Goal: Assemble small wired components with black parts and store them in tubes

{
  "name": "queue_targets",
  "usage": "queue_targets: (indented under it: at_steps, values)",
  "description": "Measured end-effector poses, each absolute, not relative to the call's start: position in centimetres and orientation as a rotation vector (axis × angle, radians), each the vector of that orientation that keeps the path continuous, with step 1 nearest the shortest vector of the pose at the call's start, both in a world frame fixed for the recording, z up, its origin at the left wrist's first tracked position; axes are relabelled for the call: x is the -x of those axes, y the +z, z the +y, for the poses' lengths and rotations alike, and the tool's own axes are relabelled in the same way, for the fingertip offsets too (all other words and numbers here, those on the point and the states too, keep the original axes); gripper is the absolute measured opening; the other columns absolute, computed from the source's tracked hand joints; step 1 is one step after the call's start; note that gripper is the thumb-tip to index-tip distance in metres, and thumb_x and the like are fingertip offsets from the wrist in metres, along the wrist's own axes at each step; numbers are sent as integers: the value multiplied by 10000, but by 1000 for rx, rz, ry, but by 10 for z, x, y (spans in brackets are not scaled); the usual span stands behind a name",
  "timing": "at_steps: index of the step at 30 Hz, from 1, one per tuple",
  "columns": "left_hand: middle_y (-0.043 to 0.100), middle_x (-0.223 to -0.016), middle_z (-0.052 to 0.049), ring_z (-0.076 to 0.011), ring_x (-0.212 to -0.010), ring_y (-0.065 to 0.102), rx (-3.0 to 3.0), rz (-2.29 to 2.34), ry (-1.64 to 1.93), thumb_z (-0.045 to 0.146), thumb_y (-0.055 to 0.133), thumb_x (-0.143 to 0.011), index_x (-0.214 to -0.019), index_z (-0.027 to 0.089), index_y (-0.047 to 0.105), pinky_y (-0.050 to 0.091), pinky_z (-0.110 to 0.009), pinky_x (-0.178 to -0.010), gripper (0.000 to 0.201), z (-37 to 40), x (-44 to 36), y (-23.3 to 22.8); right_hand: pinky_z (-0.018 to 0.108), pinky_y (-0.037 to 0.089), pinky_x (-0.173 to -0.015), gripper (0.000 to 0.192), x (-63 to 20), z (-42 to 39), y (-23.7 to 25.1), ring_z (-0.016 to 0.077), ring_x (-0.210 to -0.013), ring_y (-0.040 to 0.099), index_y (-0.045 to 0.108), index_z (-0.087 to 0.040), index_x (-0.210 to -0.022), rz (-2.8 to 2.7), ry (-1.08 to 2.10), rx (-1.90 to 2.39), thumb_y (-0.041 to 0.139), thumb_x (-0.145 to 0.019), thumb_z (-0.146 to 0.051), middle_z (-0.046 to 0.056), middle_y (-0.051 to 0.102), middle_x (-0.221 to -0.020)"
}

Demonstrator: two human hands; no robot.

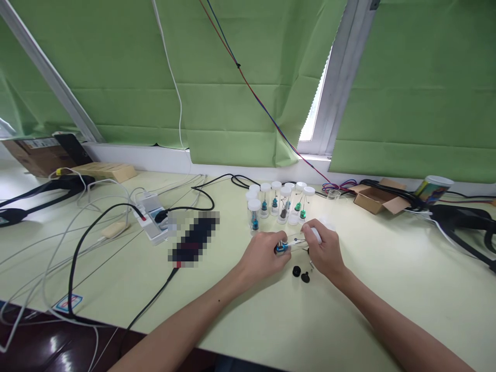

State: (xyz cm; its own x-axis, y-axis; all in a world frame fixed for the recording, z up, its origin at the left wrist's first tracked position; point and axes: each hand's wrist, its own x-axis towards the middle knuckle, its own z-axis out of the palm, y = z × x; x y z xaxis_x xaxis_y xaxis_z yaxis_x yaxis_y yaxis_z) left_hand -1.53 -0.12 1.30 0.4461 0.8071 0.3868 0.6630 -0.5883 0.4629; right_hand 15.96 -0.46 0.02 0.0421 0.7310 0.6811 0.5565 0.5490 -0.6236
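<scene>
A clear plastic vial [297, 241] lies sideways between my hands, with a blue-hubbed needle tip inside. My left hand [263, 253] is closed around its lower end, by the blue hub. At the other end, my right hand [323, 250] grips the vial by its white cap [316, 235]; the fingers partly hide the cap. Several similar capped vials [285, 199] stand upright just behind, holding blue, green and grey needle tips. In front of the held vial, a black knob [296, 271] and a black round piece with a stem [306, 277] lie on the table.
A pixelated dark device [196, 240] with a black cable lies left of my hands, beside a white power strip [153, 219] and tangled cables. At the back right are an opened cardboard box [374, 199], a tilted can [432, 190] and black headgear [461, 225].
</scene>
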Motion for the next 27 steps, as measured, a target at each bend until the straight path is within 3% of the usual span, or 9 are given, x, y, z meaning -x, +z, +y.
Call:
queue_targets:
  at_steps: [14, 21, 27]
  values:
    - [591, -639, -7, -140, -563, 498, -2426, 1325, 863, 212, 528, -813, -793, 183, 593, 296, -250, -534, 75, -8, 8, 10, 258, 318, -482, 287, -155, -6, 0, 126, -469, 366, 416, -222, -686, -1568, 185, 1170, 321, -951, -276, -49, 389, -541]
    - [579, -644, -10, -141, -567, 479, -2422, 1345, 864, 234, 521, -826, -782, 184, 574, 286, -254, -538, 86, -8, 7, 8, 264, 343, -512, 280, -153, -6, -2, 137, -514, 402, 428, -219, -702, -1530, 174, 1166, 311, -953, -257, -30, 437, -589]
    - [559, -630, -6, -136, -562, 460, -2320, 1321, 887, 259, 538, -834, -777, 182, 575, 289, -248, -538, 103, -9, 6, 7, 254, 364, -494, 269, -153, -3, -7, 130, -514, 416, 488, -213, -782, -1412, 410, 1176, 392, -967, -383, -44, 434, -599]
